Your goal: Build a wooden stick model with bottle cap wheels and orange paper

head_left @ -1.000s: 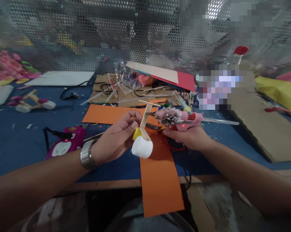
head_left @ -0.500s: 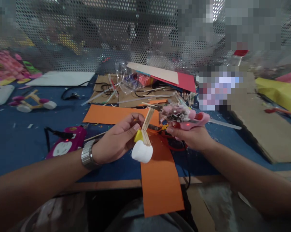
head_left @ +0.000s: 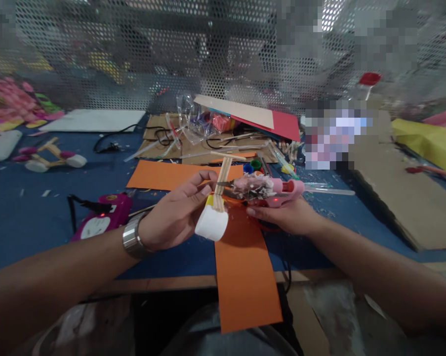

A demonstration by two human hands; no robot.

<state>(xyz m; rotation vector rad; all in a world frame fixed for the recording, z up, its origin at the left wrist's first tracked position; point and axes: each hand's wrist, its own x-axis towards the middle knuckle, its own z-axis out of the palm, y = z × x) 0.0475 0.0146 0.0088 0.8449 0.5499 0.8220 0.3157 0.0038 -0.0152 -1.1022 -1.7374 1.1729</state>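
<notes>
My left hand (head_left: 182, 210) pinches a small stick model (head_left: 223, 175) of pale wooden strips, with a yellow part and a white round piece (head_left: 212, 223) at its lower end. In my right hand (head_left: 287, 212) is a pink hot glue gun (head_left: 256, 189), lit by a small red light. A clear glue stick (head_left: 330, 190) juts from its back. The gun's dark nozzle meets the strips, or lies just in front of them; which one is unclear. Orange paper (head_left: 247, 277) lies below, hanging over the table's front edge.
A magenta power box (head_left: 106, 215) with a black plug lies at left, a stick vehicle (head_left: 49, 157) behind it. Farther back are a white board (head_left: 95, 120), plastic bags and red card (head_left: 287, 126). Brown cardboard (head_left: 400, 198) lies at right.
The glue gun has moved left and levelled, bringing its nozzle to the strips. The stick model has shifted slightly left and tilted. Paint pots behind the gun now show.
</notes>
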